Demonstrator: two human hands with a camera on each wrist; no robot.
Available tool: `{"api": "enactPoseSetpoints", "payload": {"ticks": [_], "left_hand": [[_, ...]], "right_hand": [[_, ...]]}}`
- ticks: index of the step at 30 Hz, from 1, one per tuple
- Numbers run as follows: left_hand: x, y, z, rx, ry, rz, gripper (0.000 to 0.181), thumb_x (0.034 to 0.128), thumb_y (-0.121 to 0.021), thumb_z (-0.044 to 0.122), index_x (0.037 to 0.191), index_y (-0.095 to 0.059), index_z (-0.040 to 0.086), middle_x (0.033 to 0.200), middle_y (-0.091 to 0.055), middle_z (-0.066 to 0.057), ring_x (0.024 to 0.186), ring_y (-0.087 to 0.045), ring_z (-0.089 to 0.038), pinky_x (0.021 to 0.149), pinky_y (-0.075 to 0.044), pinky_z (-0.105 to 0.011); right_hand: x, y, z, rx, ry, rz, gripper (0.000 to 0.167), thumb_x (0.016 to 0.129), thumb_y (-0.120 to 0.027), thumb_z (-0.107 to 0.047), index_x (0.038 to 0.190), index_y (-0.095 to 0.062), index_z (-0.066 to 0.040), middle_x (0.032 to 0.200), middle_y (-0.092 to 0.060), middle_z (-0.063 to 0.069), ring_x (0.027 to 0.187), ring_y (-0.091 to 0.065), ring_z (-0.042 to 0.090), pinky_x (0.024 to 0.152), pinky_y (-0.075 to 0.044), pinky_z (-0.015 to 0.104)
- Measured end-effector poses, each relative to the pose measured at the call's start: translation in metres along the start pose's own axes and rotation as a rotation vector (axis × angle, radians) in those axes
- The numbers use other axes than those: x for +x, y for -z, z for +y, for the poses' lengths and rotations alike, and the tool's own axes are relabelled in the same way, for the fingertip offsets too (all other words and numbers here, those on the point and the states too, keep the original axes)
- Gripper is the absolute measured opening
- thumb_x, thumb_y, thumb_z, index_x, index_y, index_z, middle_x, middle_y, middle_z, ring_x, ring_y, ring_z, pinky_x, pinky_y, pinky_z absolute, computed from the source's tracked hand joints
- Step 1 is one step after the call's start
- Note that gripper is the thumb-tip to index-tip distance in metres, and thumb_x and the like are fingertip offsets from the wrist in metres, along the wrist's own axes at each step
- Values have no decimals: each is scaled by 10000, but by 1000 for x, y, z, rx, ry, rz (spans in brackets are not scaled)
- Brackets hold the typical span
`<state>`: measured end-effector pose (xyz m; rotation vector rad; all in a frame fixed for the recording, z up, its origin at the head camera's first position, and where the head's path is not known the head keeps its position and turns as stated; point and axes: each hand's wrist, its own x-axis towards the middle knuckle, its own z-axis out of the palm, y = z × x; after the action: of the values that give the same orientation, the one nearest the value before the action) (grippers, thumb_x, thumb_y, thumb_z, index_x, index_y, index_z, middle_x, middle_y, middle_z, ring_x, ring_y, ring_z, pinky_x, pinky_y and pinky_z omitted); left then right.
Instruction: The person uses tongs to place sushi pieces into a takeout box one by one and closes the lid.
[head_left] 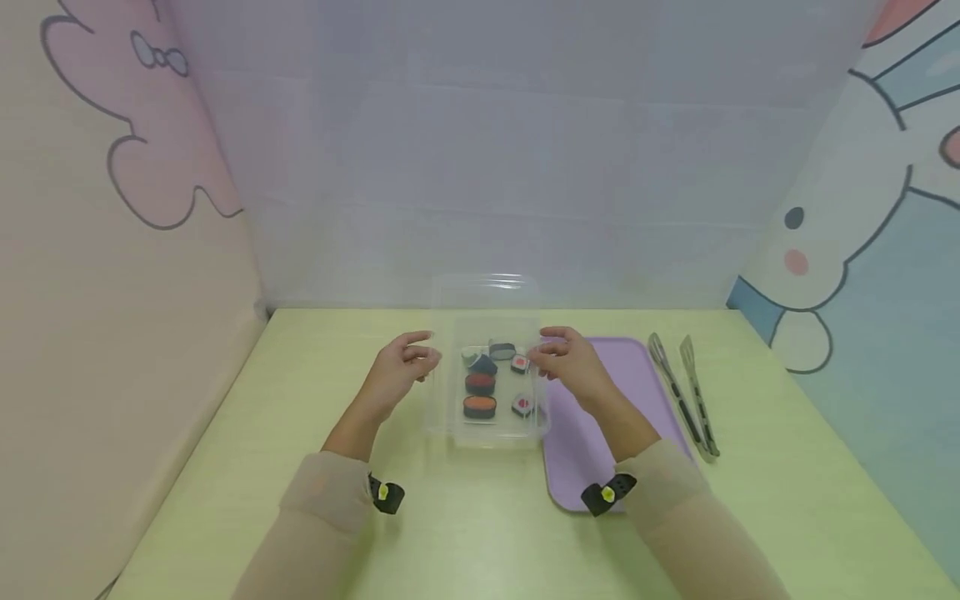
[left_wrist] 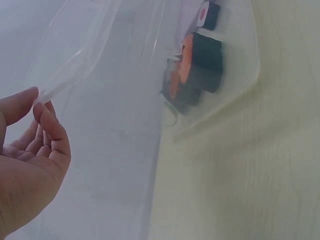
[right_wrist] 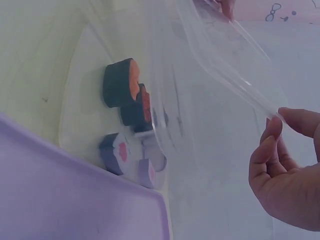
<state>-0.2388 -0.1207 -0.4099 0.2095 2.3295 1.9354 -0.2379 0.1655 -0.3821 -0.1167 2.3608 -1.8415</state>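
Note:
Both hands hold a clear plastic lid [head_left: 486, 292] tilted above a clear box [left_wrist: 242, 60]. My left hand [head_left: 401, 367] pinches the lid's left edge between thumb and fingers, as the left wrist view shows. On the opposite side my right hand [head_left: 573, 367] pinches the right edge. Inside the box lie several toy sushi pieces: an orange-topped one [head_left: 479, 407], a red-topped one [head_left: 480, 383], two white rolls with pink-red centres, the nearer roll [head_left: 522, 405] and the farther roll [head_left: 520, 364], and darker pieces at the back, blurred through the plastic.
A purple tray [head_left: 573, 454] lies right of the box, partly under my right forearm. Farther right, metal tongs [head_left: 681, 400] with dark grips rest on the pale yellow table [head_left: 225, 500]. Printed cloth walls [head_left: 495, 167] stand behind and at both sides.

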Motion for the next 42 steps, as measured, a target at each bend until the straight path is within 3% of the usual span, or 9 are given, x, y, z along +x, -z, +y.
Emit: {"api": "enactPoseSetpoints", "payload": {"ticks": [5, 9, 16, 25, 29, 33, 38, 40, 42], "left_hand": [[7, -1, 8, -10, 12, -65, 382, 978, -623, 179, 1301, -580, -19, 1219, -624, -130, 1020, -568, -223, 863, -490, -337], [10, -2, 16, -34, -5, -83, 343, 963, -643, 166, 1239, -614, -37, 1131, -651, -99, 903, -547, -187, 803, -483, -335], [7, -5, 30, -58, -22, -105, 249, 954, -652, 143, 1162, -650, 6, 1044, -655, -85, 668, -529, -144, 642, -475, -266], [3, -8, 34, -73, -48, -155, 203, 945, -655, 99, 1121, -646, -2, 1141, -636, -140, 794, -652, -211, 746, -549, -304], [-1, -7, 38, -82, -70, -158, 176, 948, -644, 82, 1102, -640, -3, 1127, -637, -130, 856, -660, -239, 854, -537, -394], [-4, -8, 38, -92, -101, -140, 216, 961, -594, 80, 1147, -633, -22, 1152, -639, -107, 991, -634, -256, 995, -438, -482], [-6, -15, 30, -94, -163, -92, 284, 992, -516, 130, 1186, -640, -36, 1286, -594, -135, 1153, -563, -277, 1041, -402, -459], [-5, -20, 26, -82, -181, -53, 299, 1005, -532, 168, 1198, -635, -36, 1323, -577, -139, 1192, -547, -274, 1048, -403, -435], [-4, -25, 21, -54, -183, -18, 328, 1006, -562, 208, 1237, -622, -16, 1374, -543, -118, 1233, -524, -263, 1059, -394, -415]], "right_hand": [[3, 19, 2, 25, 6, -65, 409, 938, -660, -117, 1290, -559, 66, 1026, -661, 42, 794, -567, 165, 737, -480, 283], [1, 29, -2, 88, 33, -99, 304, 940, -652, -98, 1173, -599, 90, 918, -618, 4, 753, -512, 151, 672, -437, 244], [-4, 40, -6, 226, 54, -170, 48, 949, -628, -42, 988, -641, -67, 987, -612, 24, 728, -496, 131, 634, -440, 229], [-10, 50, -7, 303, 77, -225, 172, 957, -581, 28, 921, -672, -114, 984, -641, 37, 788, -606, 145, 705, -513, 241], [-15, 53, -13, 270, 136, -231, 167, 955, -573, 32, 951, -687, -91, 1010, -652, 49, 835, -622, 154, 763, -530, 257], [-18, 53, -17, 209, 142, -197, 213, 958, -510, 45, 1119, -649, 54, 1146, -636, 86, 1027, -611, 183, 899, -496, 290], [-21, 44, -13, 182, 44, -130, 386, 1024, -466, -92, 1334, -491, 138, 1422, -488, 169, 1381, -329, 238, 1138, -229, 445], [-21, 37, -9, 179, 33, -105, 432, 1036, -479, -151, 1362, -463, 132, 1467, -419, 202, 1428, -227, 274, 1159, -108, 508], [-20, 28, -4, 172, 35, -77, 437, 1033, -483, -144, 1377, -451, 124, 1497, -372, 207, 1437, -198, 296, 1159, -88, 525]]}}
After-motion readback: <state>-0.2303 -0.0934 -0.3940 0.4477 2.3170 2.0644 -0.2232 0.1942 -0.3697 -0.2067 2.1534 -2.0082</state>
